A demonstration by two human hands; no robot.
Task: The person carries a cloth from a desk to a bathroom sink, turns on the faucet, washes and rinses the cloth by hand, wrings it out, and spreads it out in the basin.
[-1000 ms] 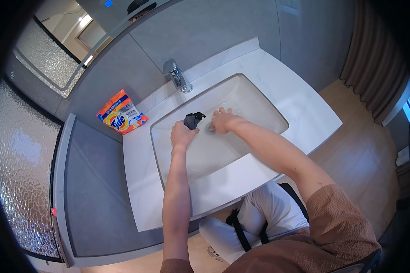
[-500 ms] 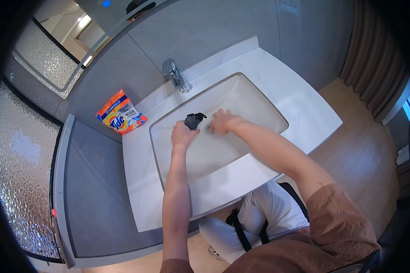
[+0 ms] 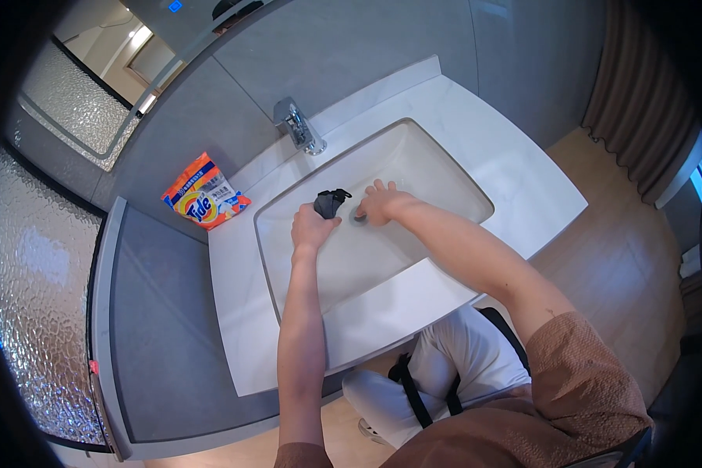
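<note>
Counter (image 3: 538, 183): white, around the sink (image 3: 366, 269)
Right hand (image 3: 384, 204): fingers spread, released, by the drain (image 3: 359, 221)
Left hand (image 3: 311, 228): fingers grasping the cloth (image 3: 329, 205)
Cloth: dark, bunched, within the sink's rim, left of the drain

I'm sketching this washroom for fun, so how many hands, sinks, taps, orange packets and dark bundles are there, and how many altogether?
Hands (left hand, right hand): 2
Sink: 1
Tap: 1
Orange packet: 1
Dark bundle: 1
Total: 6

Textured glass (image 3: 45, 292) glints beside dark, bent edges.
</note>
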